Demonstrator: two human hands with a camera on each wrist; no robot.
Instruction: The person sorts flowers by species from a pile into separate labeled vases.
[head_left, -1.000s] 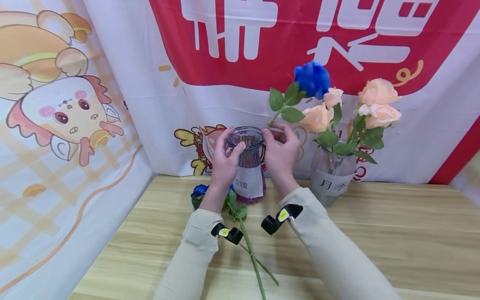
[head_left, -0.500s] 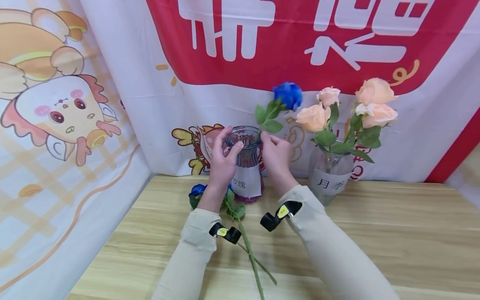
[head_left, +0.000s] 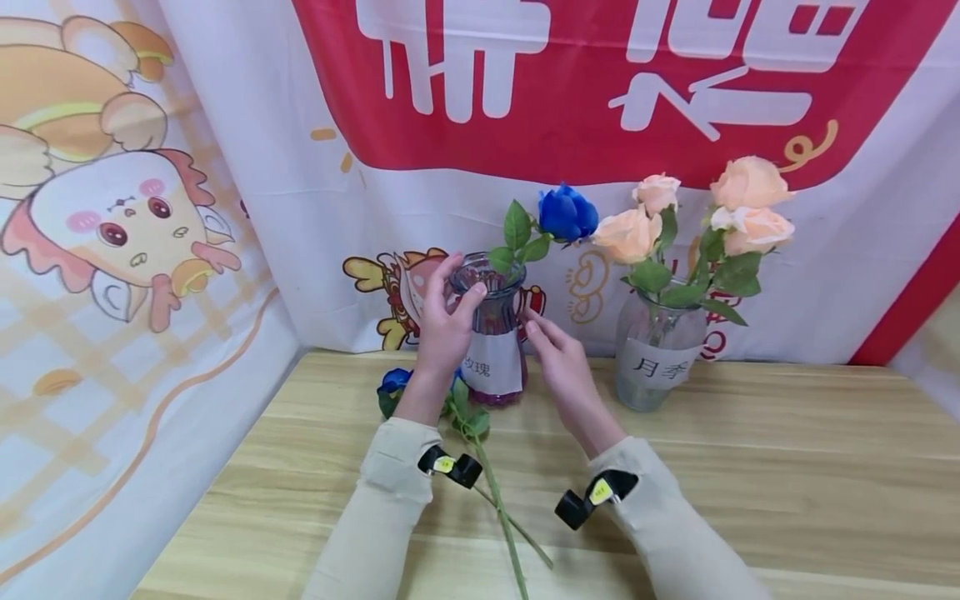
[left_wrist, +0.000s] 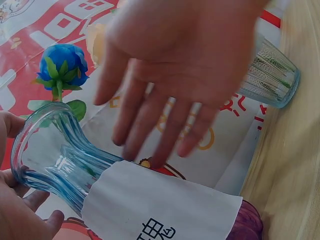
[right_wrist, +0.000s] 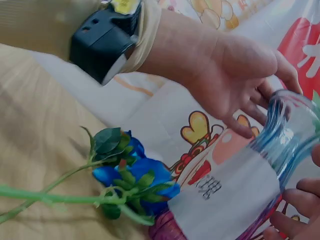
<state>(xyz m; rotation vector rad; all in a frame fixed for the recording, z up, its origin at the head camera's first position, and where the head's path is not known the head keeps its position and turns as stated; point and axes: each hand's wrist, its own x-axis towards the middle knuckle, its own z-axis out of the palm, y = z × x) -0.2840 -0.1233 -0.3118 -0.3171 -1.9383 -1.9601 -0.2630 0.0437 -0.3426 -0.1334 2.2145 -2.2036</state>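
A glass vase (head_left: 489,321), bluish at the neck and purple at the base, stands on the table with a white paper label (head_left: 492,364). My left hand (head_left: 447,329) grips its rim from the left, thumb at the front and fingers behind. One blue rose (head_left: 567,213) leans to the right out of the vase mouth, leaves at the rim. My right hand (head_left: 558,354) is just right of the vase neck, its fingers (left_wrist: 165,127) extended and holding nothing. More blue roses (right_wrist: 145,182) lie on the table left of the vase, their stems (head_left: 498,508) crossing towards the front.
To the right, a clear labelled glass vase (head_left: 641,387) holds several peach roses (head_left: 752,183). A printed cloth (head_left: 450,200) hangs right behind the wooden table (head_left: 787,467). Another patterned cloth (head_left: 97,350) borders the left side.
My right hand has lowered the blue rose's stem into the vase, let go, and moved down beside the neck. The left hand has kept its grip on the rim.
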